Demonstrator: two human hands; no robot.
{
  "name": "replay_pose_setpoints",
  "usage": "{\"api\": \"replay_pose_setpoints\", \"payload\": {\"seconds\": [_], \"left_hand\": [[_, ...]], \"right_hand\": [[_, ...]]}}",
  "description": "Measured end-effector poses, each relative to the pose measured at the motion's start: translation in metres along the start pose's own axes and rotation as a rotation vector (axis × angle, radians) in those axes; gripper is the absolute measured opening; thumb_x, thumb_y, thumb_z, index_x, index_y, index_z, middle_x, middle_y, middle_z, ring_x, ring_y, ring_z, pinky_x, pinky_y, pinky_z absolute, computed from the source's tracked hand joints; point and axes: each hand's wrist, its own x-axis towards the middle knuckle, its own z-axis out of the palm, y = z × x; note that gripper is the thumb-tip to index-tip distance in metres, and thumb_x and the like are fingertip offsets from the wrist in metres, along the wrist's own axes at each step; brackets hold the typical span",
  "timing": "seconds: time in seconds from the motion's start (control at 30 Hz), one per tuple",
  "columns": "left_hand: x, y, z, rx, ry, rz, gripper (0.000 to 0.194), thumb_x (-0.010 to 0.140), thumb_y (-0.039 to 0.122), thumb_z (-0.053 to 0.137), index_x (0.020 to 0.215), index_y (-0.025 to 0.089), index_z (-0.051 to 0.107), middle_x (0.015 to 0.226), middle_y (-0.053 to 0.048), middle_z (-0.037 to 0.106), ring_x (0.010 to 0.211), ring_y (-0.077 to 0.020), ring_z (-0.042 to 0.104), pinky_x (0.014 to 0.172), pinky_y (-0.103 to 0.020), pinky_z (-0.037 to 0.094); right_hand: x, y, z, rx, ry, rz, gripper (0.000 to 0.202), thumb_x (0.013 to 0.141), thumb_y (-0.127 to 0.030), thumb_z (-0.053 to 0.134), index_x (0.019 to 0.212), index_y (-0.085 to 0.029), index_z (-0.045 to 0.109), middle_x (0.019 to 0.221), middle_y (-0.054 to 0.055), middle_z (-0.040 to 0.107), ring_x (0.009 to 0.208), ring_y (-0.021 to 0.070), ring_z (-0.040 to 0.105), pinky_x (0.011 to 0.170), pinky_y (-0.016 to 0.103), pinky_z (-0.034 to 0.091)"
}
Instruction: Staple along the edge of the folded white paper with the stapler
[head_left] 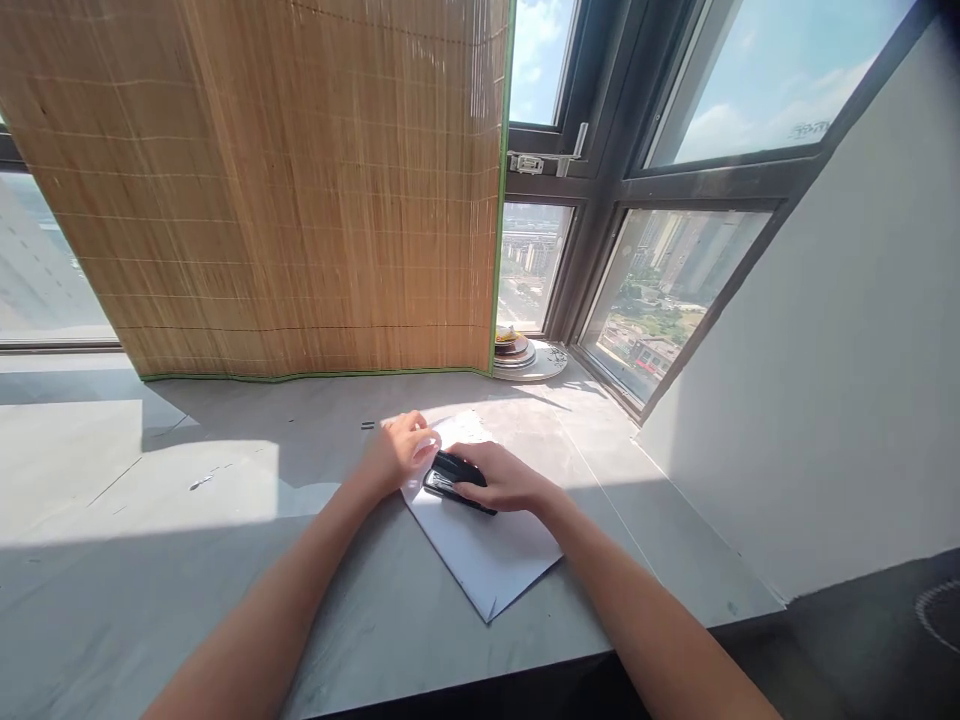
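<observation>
White paper (491,555) lies slantwise on the sill, one corner toward me. My right hand (499,475) is wrapped over a black stapler (456,478), which rests on the paper's upper left part with its front toward my left hand. With fingers curled, my left hand (405,450) holds the paper's left edge, close to the stapler's front end. Its fingertips are partly hidden, and the paper bends up a little there. Bright sunlight washes out the paper's far end.
Beyond my hands a bamboo blind (315,200) hangs down to the grey sill (330,620). Stacked plates (517,355) stand in the window corner. Two small dark strips (367,425) and a small scrap (200,483) lie to the left. A white wall (810,350) rises at right.
</observation>
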Motion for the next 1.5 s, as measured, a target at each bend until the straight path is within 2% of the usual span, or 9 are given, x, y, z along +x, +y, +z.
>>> {"api": "replay_pose_setpoints", "payload": {"seconds": [0.2,0.33,0.57,0.93,1.0,1.13,1.23,1.37,1.5], "left_hand": [[-0.001,-0.013,0.001,-0.094,-0.063,0.014,0.028,0.101,0.028,0.054,0.107,0.032,0.081,0.118,-0.004,0.076,0.110,-0.0244,0.068,0.100,-0.039,0.049],[0.000,-0.013,0.004,-0.110,-0.028,-0.007,0.033,0.102,0.028,0.049,0.110,0.031,0.081,0.124,-0.004,0.076,0.114,-0.0246,0.070,0.111,-0.046,0.046],[0.000,-0.015,0.015,-0.099,-0.078,-0.033,0.046,0.105,0.022,0.036,0.132,0.034,0.072,0.140,-0.004,0.070,0.138,-0.0305,0.060,0.126,-0.074,0.013],[-0.002,-0.034,0.032,-0.284,-0.087,-0.051,0.046,0.108,0.036,0.034,0.137,0.031,0.070,0.147,-0.001,0.065,0.148,-0.0263,0.049,0.129,-0.052,0.030],[-0.001,-0.033,0.030,-0.293,-0.088,-0.050,0.046,0.108,0.040,0.035,0.137,0.031,0.070,0.147,-0.001,0.065,0.147,-0.0259,0.050,0.129,-0.051,0.031],[0.000,-0.034,0.027,-0.325,-0.083,-0.045,0.048,0.107,0.044,0.036,0.132,0.027,0.073,0.145,-0.004,0.066,0.145,-0.0272,0.052,0.128,-0.052,0.033],[0.000,-0.035,0.028,-0.352,-0.067,-0.037,0.048,0.106,0.046,0.038,0.128,0.025,0.075,0.143,-0.006,0.068,0.144,-0.0283,0.054,0.127,-0.053,0.033],[0.000,-0.036,0.030,-0.386,-0.049,-0.041,0.049,0.106,0.051,0.039,0.126,0.025,0.076,0.141,-0.006,0.068,0.143,-0.0293,0.055,0.127,-0.052,0.034],[0.000,-0.035,0.030,-0.419,-0.044,-0.059,0.048,0.104,0.054,0.042,0.124,0.027,0.077,0.140,-0.006,0.069,0.142,-0.0316,0.056,0.127,-0.054,0.033]], "right_hand": [[-0.003,0.005,-0.019,0.123,0.000,-0.104,0.026,0.095,-0.025,0.062,0.120,-0.022,0.068,0.106,0.004,0.068,0.095,0.0211,0.059,0.088,0.034,0.046],[-0.001,0.005,-0.014,0.096,-0.087,-0.116,0.028,0.097,-0.028,0.063,0.124,-0.022,0.068,0.107,0.005,0.067,0.096,0.0217,0.059,0.091,0.034,0.046],[0.004,0.004,-0.002,0.011,-0.016,-0.101,0.034,0.099,-0.024,0.061,0.133,-0.025,0.065,0.106,0.005,0.067,0.102,0.0230,0.056,0.093,0.035,0.045],[0.006,0.014,-0.002,0.013,0.053,-0.097,0.044,0.102,-0.038,0.062,0.145,-0.028,0.062,0.109,0.006,0.067,0.103,0.0225,0.056,0.094,0.036,0.046],[0.004,0.017,-0.007,0.040,0.201,-0.053,0.037,0.101,-0.044,0.062,0.133,-0.027,0.071,0.098,0.004,0.067,0.091,0.0201,0.057,0.084,0.033,0.047],[-0.003,0.027,-0.020,0.179,0.440,0.044,0.041,0.100,-0.042,0.057,0.075,-0.020,0.080,0.064,0.002,0.060,0.063,0.0148,0.048,0.063,0.030,0.038],[-0.008,0.034,-0.025,0.268,0.383,0.021,0.042,0.095,-0.036,0.060,0.060,-0.019,0.076,0.052,-0.001,0.049,0.055,0.0124,0.040,0.058,0.029,0.031],[-0.011,0.044,-0.026,0.321,0.262,0.014,0.038,0.090,-0.032,0.062,0.057,-0.018,0.075,0.051,-0.002,0.044,0.054,0.0107,0.035,0.057,0.029,0.027],[-0.011,0.052,-0.025,0.330,0.253,0.017,0.038,0.090,-0.032,0.061,0.057,-0.018,0.075,0.051,-0.003,0.042,0.055,0.0107,0.034,0.058,0.030,0.026]]}}
